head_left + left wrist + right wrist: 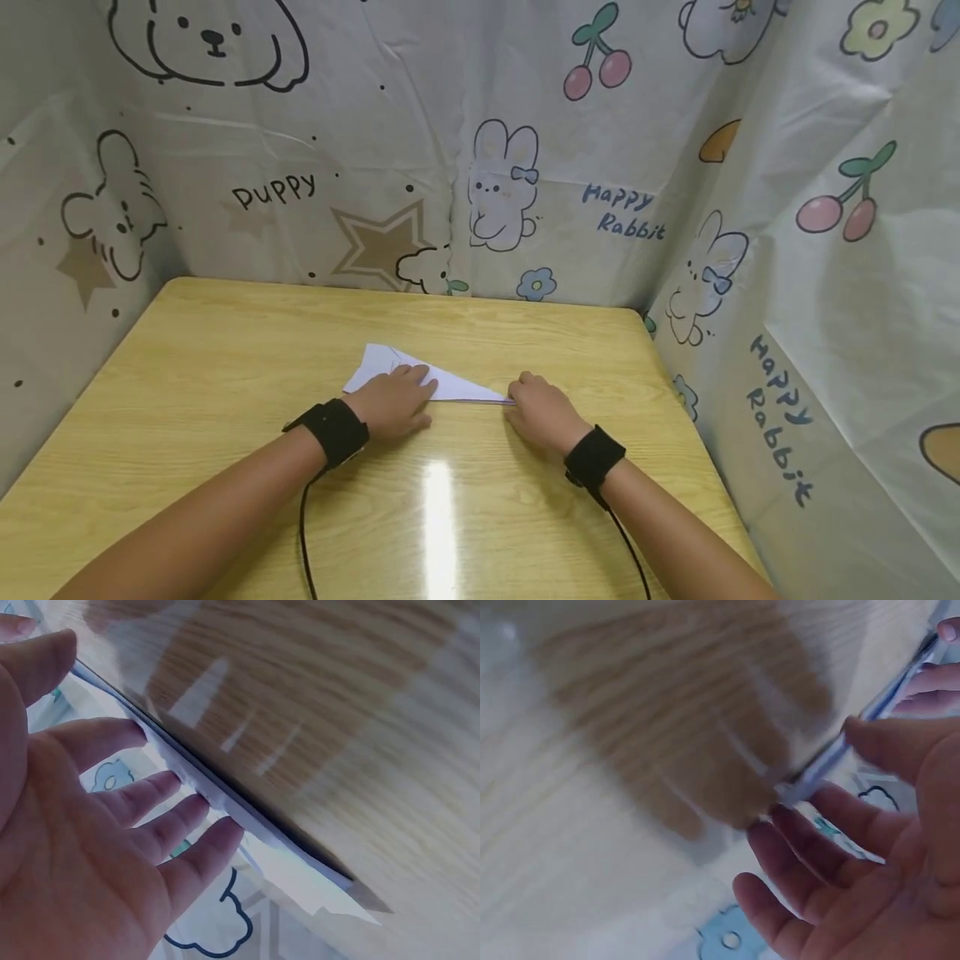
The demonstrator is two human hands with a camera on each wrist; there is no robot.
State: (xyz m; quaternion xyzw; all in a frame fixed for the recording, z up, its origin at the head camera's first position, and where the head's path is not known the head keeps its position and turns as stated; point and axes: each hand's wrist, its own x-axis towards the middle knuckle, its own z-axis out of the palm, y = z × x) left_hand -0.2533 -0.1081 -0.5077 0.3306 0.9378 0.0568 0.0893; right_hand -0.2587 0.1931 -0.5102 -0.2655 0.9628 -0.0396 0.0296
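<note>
A folded white sheet of paper (467, 388) lies on the table, wide at its left end and narrowing to a point at the right. My left hand (392, 403) rests on the wide part with its fingers spread; in the left wrist view the fingertips (229, 829) press along the paper (296, 874). At the narrow right end, my right hand (545, 414) pinches the tip. The right wrist view shows the thumb against the layered paper edge (821, 766), with the other fingers bent on its far side.
The wood-grain table (247, 333) has rounded far corners. Printed cloth (375, 125) hangs behind it and along both sides. Each wrist wears a black band (336, 431) with a thin cable (303, 525) running toward the near edge.
</note>
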